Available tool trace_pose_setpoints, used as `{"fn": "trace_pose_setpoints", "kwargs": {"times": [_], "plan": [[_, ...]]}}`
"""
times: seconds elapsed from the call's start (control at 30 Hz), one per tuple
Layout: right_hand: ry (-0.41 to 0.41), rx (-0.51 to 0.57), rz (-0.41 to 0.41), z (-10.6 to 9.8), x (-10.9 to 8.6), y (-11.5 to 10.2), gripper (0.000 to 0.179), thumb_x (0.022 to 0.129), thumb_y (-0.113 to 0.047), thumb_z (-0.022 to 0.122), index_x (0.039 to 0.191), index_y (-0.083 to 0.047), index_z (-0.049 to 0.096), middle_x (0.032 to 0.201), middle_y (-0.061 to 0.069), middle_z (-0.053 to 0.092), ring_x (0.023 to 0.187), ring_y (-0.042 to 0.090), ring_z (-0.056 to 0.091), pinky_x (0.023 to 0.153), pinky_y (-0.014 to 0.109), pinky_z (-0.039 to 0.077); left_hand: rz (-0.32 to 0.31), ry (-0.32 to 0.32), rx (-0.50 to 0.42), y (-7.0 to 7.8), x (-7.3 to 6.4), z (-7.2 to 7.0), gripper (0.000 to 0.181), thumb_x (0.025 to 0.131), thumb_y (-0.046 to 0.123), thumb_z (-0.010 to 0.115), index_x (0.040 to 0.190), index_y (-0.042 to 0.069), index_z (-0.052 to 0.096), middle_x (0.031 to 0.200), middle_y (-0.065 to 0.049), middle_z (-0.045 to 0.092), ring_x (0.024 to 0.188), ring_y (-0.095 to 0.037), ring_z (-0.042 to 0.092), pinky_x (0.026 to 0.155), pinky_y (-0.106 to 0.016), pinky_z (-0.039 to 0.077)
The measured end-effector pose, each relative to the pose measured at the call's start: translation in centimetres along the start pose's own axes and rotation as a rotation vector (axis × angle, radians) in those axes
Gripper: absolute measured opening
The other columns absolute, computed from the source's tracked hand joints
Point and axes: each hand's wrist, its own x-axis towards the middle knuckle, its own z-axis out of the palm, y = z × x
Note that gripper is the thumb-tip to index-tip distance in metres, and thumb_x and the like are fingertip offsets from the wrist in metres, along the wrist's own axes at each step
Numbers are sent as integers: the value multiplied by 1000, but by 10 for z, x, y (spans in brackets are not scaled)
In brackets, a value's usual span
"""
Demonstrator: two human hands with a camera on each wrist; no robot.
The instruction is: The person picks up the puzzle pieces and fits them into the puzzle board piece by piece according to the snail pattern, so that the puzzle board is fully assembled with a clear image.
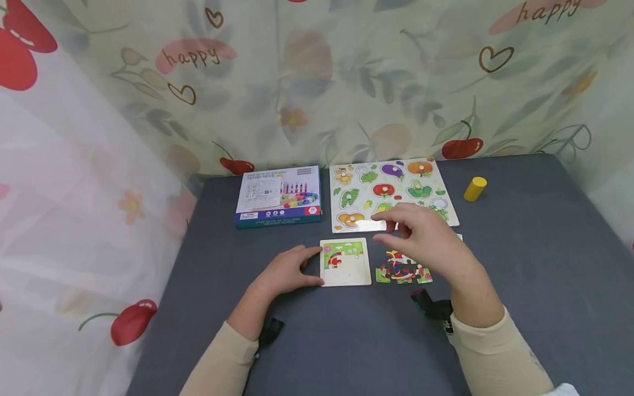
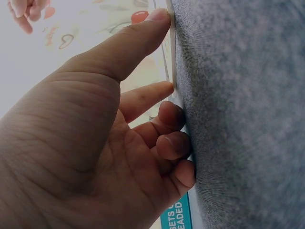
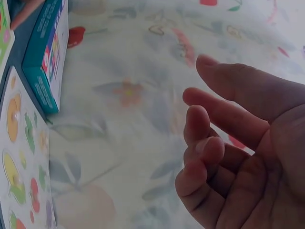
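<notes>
**Part-filled puzzle tray (image 1: 348, 278), braced at its left rim**

Lies flat on the counter (image 1: 312, 341), just left of the loose puzzle pieces (image 1: 403, 276). Touches the left rim with the left hand (image 1: 286, 269), thumb and forefinger spread well apart and pinching nothing. Hovers by the far side of the loose puzzle pieces with the right hand (image 1: 421, 236), thumb and forefinger parted, nothing held between them.

Looks light, thin and stiff; likely to skid if nudged, so best braced by the rim. Probably just as stiff in the loose puzzle pieces, though small and awkward to lift from flat; best pinched fingertip to fingertip across opposite edges, sparing the tabs.

Nearly square, so without a clear long axis; turned only slightly from straight ahead. Filled along the far side and down part of the left, bare toward the near right. Pointing no single way among the loose puzzle pieces; too small and partly hidden to tell each long axis.
</notes>
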Motion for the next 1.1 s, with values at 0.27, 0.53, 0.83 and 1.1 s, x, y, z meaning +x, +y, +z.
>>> {"fn": "trace_pose_setpoints", "kwargs": {"times": [0.27, 0.53, 0.83, 1.1], "plan": [[-42, 27, 57, -16, -1, 22, 34, 88, -19, 84, 119, -11, 76, 85, -3, 60, 70, 17, 52, 64, 31, 44, -4, -2, -19, 1, -1, -2, 85, 81, 52, 84, 154, 25, 50, 91, 0, 52, 80, -17, 51, 64, -33, 38], [-150, 86, 175, -16, 2, 49, 37, 87, -16, 84, 122, -9, 73, 87, 2, 60, 74, 22, 54, 64, 31, 47, -9, -3, -18, 2, -1, -2, 85, 81, 53, 84, 154, 25, 50, 90, 0, 52, 81, -17, 51, 64, -34, 38], [-314, 171, 333, 3, 11, 88, 39, 90, -15, 80, 123, 1, 67, 81, 5, 56, 69, 22, 51, 65, 35, 43, 8, -1, -13, 0, -1, -1, 84, 82, 52, 84, 154, 25, 50, 91, 0, 53, 81, -17, 52, 64, -33, 38], [-447, 257, 402, 24, 13, 111, 39, 88, -6, 78, 122, 4, 61, 71, 6, 52, 61, 19, 48, 59, 34, 43, 2, 4, -17, 0, -2, 0, 84, 82, 52, 84, 154, 25, 50, 91, 0, 52, 82, -17, 52, 65, -34, 39]]}}
